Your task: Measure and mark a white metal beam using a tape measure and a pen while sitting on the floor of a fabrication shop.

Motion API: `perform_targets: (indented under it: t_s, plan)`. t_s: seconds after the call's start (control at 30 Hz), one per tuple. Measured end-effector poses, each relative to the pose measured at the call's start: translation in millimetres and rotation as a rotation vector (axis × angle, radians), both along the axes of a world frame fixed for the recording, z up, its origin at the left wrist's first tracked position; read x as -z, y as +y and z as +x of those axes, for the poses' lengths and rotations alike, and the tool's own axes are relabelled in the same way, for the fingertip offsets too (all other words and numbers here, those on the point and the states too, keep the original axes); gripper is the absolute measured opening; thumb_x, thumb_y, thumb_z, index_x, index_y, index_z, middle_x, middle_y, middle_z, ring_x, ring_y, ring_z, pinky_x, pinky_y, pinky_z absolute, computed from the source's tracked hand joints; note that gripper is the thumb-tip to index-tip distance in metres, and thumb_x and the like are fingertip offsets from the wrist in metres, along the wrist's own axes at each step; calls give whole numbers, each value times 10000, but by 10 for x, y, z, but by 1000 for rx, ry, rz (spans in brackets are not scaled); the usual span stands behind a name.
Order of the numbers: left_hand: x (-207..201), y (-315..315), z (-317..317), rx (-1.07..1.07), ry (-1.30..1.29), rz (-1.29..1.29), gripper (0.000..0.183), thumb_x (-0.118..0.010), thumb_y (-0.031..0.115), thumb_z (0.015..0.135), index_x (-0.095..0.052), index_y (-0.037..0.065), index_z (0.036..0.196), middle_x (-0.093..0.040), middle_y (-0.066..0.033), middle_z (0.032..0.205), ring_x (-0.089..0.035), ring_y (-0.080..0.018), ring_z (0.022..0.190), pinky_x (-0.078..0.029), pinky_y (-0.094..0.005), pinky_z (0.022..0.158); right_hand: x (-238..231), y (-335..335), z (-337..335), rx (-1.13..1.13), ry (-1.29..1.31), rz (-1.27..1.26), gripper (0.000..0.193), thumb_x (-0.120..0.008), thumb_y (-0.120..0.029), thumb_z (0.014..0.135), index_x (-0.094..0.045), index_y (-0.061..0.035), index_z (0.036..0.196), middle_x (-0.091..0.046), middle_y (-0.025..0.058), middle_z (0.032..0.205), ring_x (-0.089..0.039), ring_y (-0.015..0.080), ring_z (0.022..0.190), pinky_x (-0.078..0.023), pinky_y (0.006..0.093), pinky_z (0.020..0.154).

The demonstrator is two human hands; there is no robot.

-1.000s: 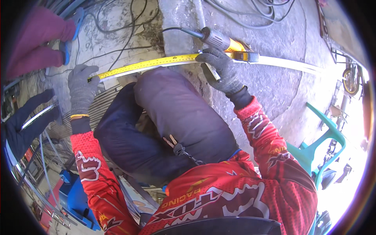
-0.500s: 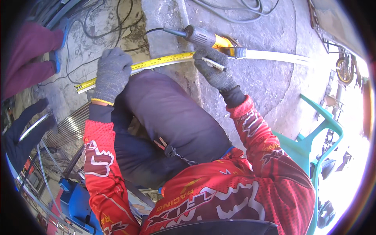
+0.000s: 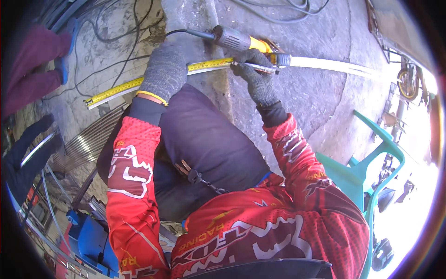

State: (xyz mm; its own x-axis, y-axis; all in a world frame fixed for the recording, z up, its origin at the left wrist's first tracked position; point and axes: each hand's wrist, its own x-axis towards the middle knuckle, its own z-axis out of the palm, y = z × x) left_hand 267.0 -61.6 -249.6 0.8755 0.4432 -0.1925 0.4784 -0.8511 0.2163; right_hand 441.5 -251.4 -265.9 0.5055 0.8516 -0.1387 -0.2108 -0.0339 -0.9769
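Note:
A yellow tape measure blade point(image 3: 114, 91) lies stretched along a long pale metal bar point(image 3: 330, 66). My left hand point(image 3: 165, 70), in a grey knitted glove, is closed over the blade and bar; its fingertips are blurred. Farther right, my right hand point(image 3: 258, 80), gloved the same, pinches a white marker pen point(image 3: 262, 68) with a dark end. That hand rests at the blade's right part, beside what looks like the tape measure's case point(image 3: 282, 60). Just beyond it lies a corded angle grinder point(image 3: 234, 38) with a grey body and yellow front, partly hidden by my right hand.
Black cables point(image 3: 125, 60) cross the concrete floor, and a hose point(image 3: 297, 13) curls at the top. A green plastic chair point(image 3: 371, 156) stands at my right. Metal rods point(image 3: 93, 144) lie at the left, near another person's legs point(image 3: 39, 60). A blue machine point(image 3: 90, 242) stands lower left.
My left hand has slid to the right along the tape measure and bar, closer to my right hand. My right hand has moved slightly left, and the marker pen's angle has flattened.

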Motion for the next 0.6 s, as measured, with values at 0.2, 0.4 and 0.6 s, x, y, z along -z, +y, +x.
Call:
perform_targets:
  t_s: [0.2, 0.4, 0.6]
  plan:
    - [7, -133, 139, 17, -108, 2, 116, -669, 101, 788, -725, 51, 877, -648, -169, 909, -602, -399, 937, -491, -507, 825, -15, -58, 110, 31, -132, -91, 111, -689, -107, 934, -661, -45, 1022, -681, 57, 912, -650, 125, 842, -541, 283, 746]
    - [-6, -153, 183, 13, -171, -35, 89, -648, 93, 803, -691, 46, 865, -647, -179, 930, -613, -402, 924, -492, -513, 829, -142, -169, 310, 73, -785, 22, 96, -674, -52, 921, -670, -25, 1013, -685, 147, 932, -690, 288, 876, -546, 366, 796]
    - [-37, -175, 148, -52, -112, -64, 112, -643, 90, 807, -695, 50, 897, -652, -178, 956, -617, -404, 929, -498, -517, 827, -133, -137, 191, -1, -755, -13, 146, -685, -37, 894, -664, -54, 1038, -691, 126, 959, -689, 286, 914, -544, 386, 822]
